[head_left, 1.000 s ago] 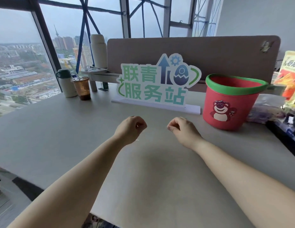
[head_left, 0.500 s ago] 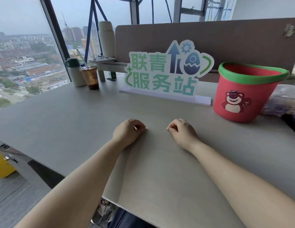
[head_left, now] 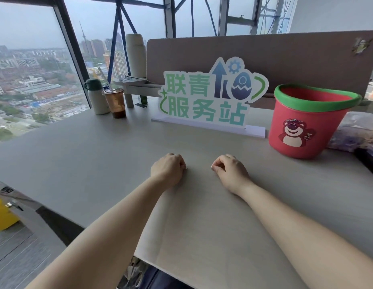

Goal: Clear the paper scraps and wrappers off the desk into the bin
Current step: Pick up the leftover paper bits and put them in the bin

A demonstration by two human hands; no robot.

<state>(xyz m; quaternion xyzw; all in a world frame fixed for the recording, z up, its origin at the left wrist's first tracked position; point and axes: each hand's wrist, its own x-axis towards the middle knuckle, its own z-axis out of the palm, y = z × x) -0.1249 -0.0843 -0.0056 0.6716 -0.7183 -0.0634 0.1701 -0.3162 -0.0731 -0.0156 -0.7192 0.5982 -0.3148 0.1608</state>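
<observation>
Both lowered since a second ago onto the desk (head_left: 98, 163): left hand (head_left: 167, 170) and right hand (head_left: 230, 174), loosely curled, gripping nothing visible. Red bin (head_left: 306, 126) right of them, near. No scraps visible around bin; clearing probably finished.

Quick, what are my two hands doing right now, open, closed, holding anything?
Left hand: curled shut on the desk, nothing visibly held.
Right hand: curled shut on the desk, nothing visibly held.
</observation>
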